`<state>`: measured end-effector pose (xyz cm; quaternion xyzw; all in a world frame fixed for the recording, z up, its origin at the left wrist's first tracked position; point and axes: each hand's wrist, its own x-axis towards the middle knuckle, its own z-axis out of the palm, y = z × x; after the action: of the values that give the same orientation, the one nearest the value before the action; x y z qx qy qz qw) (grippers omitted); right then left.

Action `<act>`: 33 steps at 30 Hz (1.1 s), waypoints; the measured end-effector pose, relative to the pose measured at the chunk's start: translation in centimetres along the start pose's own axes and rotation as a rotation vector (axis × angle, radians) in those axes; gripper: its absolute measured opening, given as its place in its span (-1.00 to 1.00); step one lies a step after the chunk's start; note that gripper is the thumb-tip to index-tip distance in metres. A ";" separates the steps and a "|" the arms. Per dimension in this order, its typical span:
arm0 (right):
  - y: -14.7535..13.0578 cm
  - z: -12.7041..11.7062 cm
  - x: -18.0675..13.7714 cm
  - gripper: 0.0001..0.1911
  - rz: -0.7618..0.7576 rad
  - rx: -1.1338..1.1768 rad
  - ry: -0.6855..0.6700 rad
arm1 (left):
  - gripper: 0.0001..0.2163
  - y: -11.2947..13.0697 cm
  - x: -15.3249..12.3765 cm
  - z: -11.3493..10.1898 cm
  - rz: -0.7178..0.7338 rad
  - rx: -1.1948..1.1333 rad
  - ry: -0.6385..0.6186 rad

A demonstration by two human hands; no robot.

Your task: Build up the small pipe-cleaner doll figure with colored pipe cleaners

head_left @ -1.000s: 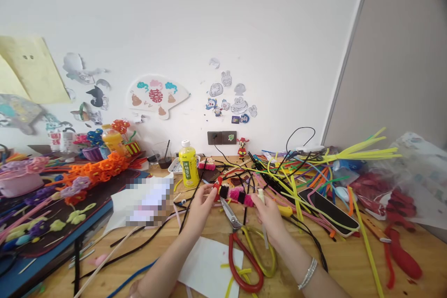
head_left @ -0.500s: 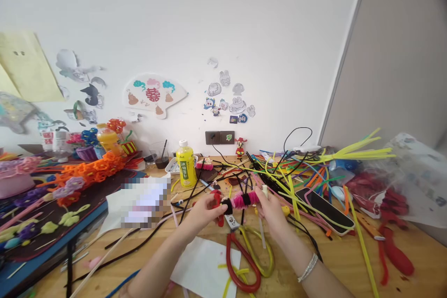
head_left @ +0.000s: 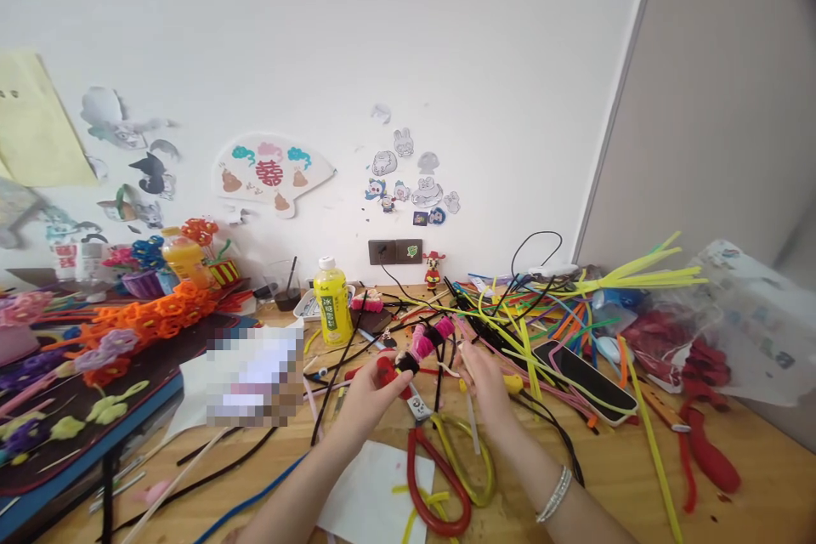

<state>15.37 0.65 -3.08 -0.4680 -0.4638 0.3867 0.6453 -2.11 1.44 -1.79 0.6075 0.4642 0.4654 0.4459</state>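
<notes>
My left hand (head_left: pixel 370 395) is closed on the lower, red end of a small pipe-cleaner figure (head_left: pixel 421 344) with pink and black bands; the figure tilts up to the right. My right hand (head_left: pixel 483 387) has let go of the figure and pinches a thin pale stick (head_left: pixel 470 416) that points down toward me. A bracelet sits on my right wrist. Beneath the hands lie scissors (head_left: pixel 439 463) with red and yellow handles and a white sheet of paper (head_left: pixel 370 497).
Loose pipe cleaners (head_left: pixel 541 314) in many colours cover the wooden desk (head_left: pixel 637 501) on the right, around a phone (head_left: pixel 583 378). A yellow bottle (head_left: pixel 331 302) stands by the wall. Orange and purple pipe-cleaner flowers (head_left: pixel 159 314) lie on a dark board at left.
The figure, held level between both hands before, now tilts up in my left hand alone. My right hand has come off its pink end. The view has shifted slightly right.
</notes>
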 end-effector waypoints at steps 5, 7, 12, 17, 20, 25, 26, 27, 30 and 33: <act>-0.1 0.8 -1.0 -0.59 0.054 0.024 -0.095 | -0.61 -0.8 -0.2 0.4 0.111 0.131 0.061; -0.1 0.8 -1.0 -0.60 0.080 0.041 -0.108 | -0.64 -0.9 -0.3 0.5 0.167 0.174 0.070; -0.4 0.6 -0.8 -0.62 0.089 0.042 -0.111 | -0.69 -0.6 -0.8 0.6 0.302 0.324 0.096; -1.2 0.8 -1.4 -0.64 0.100 0.052 -0.136 | -0.71 -0.6 -1.0 0.5 0.386 0.438 0.123; -1.6 1.0 -1.9 -0.64 0.099 0.061 -0.131 | -0.71 -0.6 -1.1 0.5 0.431 0.462 0.119; -1.6 1.2 -2.2 -0.64 0.097 0.058 -0.122 | -0.72 -0.1 -1.3 0.5 0.392 0.421 0.142; -1.6 1.3 -2.2 -0.64 0.095 0.055 -0.121 | -0.71 0.1 -1.4 0.5 0.379 0.417 0.145; -1.5 1.3 -2.2 -0.65 0.092 0.049 -0.119 | -0.71 0.2 -1.4 0.5 0.370 0.415 0.148; -1.4 1.2 -2.1 -0.66 0.071 0.018 -0.103 | -0.71 0.2 -1.3 0.5 0.359 0.404 0.156; -1.2 1.1 -1.9 -0.67 0.003 -0.042 -0.089 | -0.72 0.1 -1.3 0.5 0.360 0.392 0.165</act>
<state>13.90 -1.17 -2.20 -0.4645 -0.4994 0.3981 0.6135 -1.78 0.10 -1.93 0.7150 0.4646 0.4864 0.1906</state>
